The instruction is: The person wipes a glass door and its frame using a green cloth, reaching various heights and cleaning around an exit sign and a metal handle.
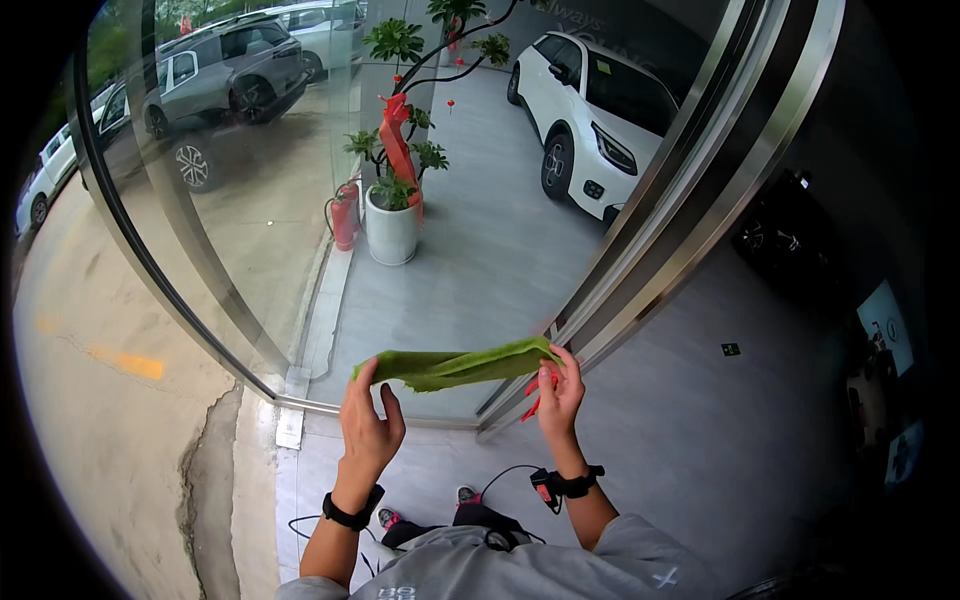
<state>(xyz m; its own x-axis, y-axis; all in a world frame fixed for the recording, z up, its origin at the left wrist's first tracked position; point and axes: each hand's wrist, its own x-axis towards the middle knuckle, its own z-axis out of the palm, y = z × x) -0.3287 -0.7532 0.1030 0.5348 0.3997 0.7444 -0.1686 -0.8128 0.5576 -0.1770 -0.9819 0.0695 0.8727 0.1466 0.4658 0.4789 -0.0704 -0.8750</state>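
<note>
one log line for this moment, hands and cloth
left hand: pinches cloth end | right hand: holds other end plus red item | green cloth: stretched between hands | ahead: glass wall

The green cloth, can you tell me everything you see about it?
The green cloth looks soft, like a cleaning rag. It is folded into a long, slightly wrinkled strip and held stretched almost level in the air in front of a glass wall. The left hand pinches its left end and the right hand grips its right end. Something small and red shows in the right hand too. Nothing else touches the cloth.
</note>
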